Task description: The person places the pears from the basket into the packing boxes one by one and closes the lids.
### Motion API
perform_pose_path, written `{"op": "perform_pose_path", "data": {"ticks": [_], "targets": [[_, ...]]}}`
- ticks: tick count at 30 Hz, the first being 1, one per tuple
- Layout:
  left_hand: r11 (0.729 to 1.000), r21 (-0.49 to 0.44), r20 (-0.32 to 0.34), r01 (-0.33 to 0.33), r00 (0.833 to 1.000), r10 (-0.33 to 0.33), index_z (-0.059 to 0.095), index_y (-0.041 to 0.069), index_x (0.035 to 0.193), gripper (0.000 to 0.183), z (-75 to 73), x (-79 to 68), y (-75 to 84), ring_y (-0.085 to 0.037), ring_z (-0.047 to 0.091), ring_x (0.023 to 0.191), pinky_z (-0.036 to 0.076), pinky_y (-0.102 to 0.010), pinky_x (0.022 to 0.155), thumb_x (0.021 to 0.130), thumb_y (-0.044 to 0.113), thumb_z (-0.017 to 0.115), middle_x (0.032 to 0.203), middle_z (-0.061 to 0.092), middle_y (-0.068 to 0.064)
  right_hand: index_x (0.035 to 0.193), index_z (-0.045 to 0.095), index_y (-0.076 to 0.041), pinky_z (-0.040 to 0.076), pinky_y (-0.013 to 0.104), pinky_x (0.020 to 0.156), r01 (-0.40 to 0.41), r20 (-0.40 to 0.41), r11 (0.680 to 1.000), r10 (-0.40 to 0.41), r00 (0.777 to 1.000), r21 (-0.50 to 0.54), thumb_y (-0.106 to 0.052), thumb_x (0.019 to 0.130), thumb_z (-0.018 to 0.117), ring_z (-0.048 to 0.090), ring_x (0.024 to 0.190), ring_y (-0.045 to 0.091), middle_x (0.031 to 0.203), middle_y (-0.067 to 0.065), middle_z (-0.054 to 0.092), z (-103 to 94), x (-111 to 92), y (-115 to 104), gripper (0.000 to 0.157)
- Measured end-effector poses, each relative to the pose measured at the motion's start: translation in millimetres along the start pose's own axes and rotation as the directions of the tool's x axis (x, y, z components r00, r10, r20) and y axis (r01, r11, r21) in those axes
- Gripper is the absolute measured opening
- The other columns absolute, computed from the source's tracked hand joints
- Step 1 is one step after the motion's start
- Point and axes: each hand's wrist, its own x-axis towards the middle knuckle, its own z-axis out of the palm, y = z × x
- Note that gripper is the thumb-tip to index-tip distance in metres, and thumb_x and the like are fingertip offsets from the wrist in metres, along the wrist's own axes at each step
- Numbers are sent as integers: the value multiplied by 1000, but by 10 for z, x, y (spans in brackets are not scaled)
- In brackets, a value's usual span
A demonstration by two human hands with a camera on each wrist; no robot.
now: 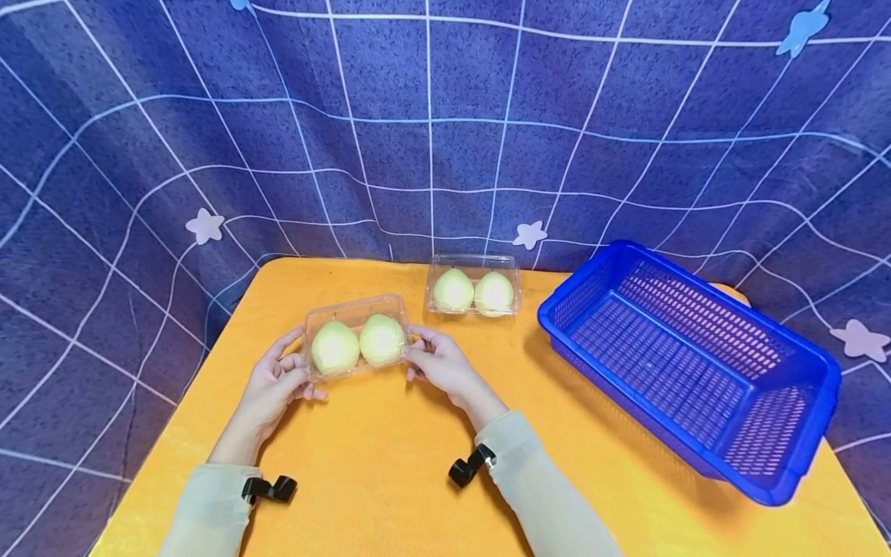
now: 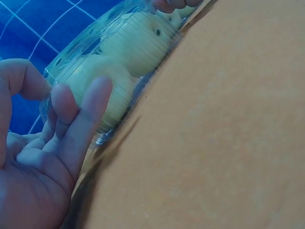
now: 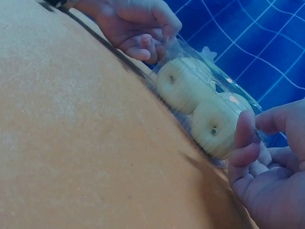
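Observation:
A clear plastic clamshell box with two pale green pears sits at the left of the table, slightly tilted to the viewer's left. At its left end, my left hand pinches the edge between thumb and fingers. My right hand grips the opposite end the same way. Both wrist views show the fingers of the left hand and of the right hand at the box ends, close above the tabletop. Whether the box touches the table is hard to tell.
Behind and to the right stands a second clear box holding two pears. A blue perforated plastic basket lies diagonally on the right of the yellow table. A blue gridded curtain hangs along the table's back edge.

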Motion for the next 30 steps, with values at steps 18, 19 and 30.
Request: {"op": "perform_pose_path", "data": {"ticks": [18, 19, 30], "targets": [[999, 26, 7, -30, 1000, 30, 18, 0, 171, 76, -13, -19, -7, -19, 70, 63, 65, -35, 65, 103, -19, 47, 85, 64, -3, 162, 49, -1, 46, 25, 65, 27, -24, 999, -28, 999, -45, -5, 107, 64, 68, 75, 15, 106, 23, 69, 11, -12, -19, 58], [999, 21, 4, -32, 999, 32, 18, 0, 171, 76, -11, -21, -6, -18, 70, 63, 65, -34, 65, 103, -19, 47, 84, 64, -3, 162, 49, -2, 46, 25, 65, 27, -23, 998, -28, 999, -48, -5, 107, 64, 68, 75, 15, 107, 24, 69, 13, -12, -24, 58], [999, -18, -36, -41, 999, 40, 20, -5, 170, 71, 19, 29, 7, -17, 69, 62, 64, -33, 65, 105, -17, 47, 82, 62, -2, 162, 51, -3, 43, 25, 61, 26, -49, 999, -28, 998, -45, -10, 108, 65, 61, 74, 19, 105, 23, 70, 47, -24, -47, 56]]}}
